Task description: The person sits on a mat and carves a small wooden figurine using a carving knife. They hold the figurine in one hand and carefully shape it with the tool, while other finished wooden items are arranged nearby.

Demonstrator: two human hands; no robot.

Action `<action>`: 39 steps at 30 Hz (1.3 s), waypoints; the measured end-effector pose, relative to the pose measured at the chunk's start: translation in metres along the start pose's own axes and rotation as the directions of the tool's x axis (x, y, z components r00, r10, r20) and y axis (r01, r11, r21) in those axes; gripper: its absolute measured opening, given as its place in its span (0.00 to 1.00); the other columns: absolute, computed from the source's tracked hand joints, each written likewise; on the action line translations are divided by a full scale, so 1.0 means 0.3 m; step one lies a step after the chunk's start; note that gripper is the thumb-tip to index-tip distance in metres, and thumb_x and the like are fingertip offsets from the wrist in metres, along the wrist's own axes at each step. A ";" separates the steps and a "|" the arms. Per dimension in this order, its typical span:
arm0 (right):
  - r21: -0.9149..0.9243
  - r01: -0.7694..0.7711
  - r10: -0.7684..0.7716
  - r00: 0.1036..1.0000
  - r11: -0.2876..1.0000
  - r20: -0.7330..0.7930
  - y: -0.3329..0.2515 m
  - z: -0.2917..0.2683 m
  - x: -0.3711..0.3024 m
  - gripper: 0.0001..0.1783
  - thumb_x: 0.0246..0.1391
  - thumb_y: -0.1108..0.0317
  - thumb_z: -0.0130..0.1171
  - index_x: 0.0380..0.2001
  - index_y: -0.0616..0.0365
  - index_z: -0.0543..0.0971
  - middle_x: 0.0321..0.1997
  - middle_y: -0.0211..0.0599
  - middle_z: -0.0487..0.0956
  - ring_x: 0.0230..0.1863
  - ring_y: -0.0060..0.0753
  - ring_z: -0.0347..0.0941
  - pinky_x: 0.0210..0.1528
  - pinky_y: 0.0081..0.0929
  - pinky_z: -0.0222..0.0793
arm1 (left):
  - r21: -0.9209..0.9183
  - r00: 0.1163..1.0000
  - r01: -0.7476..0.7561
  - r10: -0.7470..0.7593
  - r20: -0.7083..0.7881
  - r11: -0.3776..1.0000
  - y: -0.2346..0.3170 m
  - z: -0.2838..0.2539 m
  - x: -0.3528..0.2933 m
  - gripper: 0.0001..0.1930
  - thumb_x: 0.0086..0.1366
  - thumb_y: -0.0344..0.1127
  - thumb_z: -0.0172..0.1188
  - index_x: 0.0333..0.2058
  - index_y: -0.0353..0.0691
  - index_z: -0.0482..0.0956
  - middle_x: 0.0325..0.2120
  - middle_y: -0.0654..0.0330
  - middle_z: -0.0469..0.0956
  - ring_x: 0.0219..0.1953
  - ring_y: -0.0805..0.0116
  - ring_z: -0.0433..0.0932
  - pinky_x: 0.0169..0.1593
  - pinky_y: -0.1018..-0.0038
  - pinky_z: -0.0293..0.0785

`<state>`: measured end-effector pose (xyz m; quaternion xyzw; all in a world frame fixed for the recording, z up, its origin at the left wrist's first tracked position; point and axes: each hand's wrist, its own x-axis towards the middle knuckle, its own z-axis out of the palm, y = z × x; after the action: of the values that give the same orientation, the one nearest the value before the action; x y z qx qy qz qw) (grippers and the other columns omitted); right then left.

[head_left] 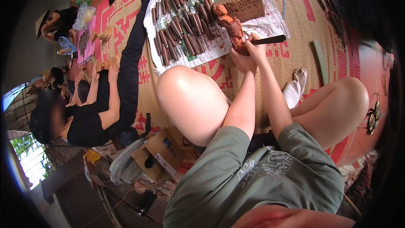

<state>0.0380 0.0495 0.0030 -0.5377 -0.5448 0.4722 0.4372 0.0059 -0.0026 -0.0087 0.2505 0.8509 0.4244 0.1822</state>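
Observation:
A reddish-brown carved figurine (233, 27) leans at a tilt on the white sheet, its upper end against a brown carved block (244, 7). My left hand (244, 61) is closed round the figurine's lower end. In my right hand (256, 48) is a carving tool with a long dark handle (271, 39) that points to the right. Its working end is at the figurine's lower part and is too small to make out. My two hands are close together, the right one just above the left. Several brown-handled carving chisels (185, 21) lie in rows left of the figurine.
The white printed sheet (158, 61) lies on a woven red-patterned mat (211, 74). A green-grey strip (319, 61) and a thin grey bar (284, 5) lie to the right. At left sits another person in black (90, 122), holding a pale wooden piece. A cardboard box (162, 152) and a white fan (126, 164) stand behind my left knee.

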 end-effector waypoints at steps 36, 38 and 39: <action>0.026 0.043 -0.041 0.998 0.999 -0.049 -0.174 -0.009 -0.050 0.07 0.43 0.75 0.61 0.21 0.64 0.73 0.18 0.33 0.73 0.21 0.17 0.67 0.25 0.19 0.64 | 0.012 0.985 0.165 -0.165 0.041 0.986 0.011 -0.021 0.027 0.42 0.48 0.56 0.62 0.54 0.30 0.62 0.51 0.43 0.67 0.55 0.48 0.67 0.55 0.62 0.65; 0.117 0.042 -0.033 0.996 0.992 -0.078 -0.194 0.045 -0.102 0.07 0.43 0.74 0.61 0.21 0.64 0.73 0.19 0.35 0.75 0.22 0.20 0.69 0.26 0.21 0.66 | 0.012 0.974 0.228 -0.228 0.005 0.974 -0.004 -0.034 0.024 0.40 0.50 0.57 0.61 0.52 0.30 0.63 0.49 0.43 0.68 0.53 0.48 0.69 0.53 0.62 0.67; 0.118 0.010 0.000 0.996 0.993 -0.084 -0.161 0.038 -0.097 0.08 0.42 0.73 0.62 0.20 0.63 0.73 0.19 0.35 0.75 0.23 0.21 0.69 0.29 0.22 0.66 | 0.006 0.983 0.182 -0.182 0.037 0.983 0.024 -0.008 0.019 0.40 0.50 0.57 0.61 0.52 0.30 0.64 0.49 0.43 0.68 0.53 0.48 0.69 0.53 0.62 0.67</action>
<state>0.0196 0.0212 0.0495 -0.5289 -0.4985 0.4796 0.4918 0.0018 0.0029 -0.0021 0.1795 0.8672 0.4002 0.2358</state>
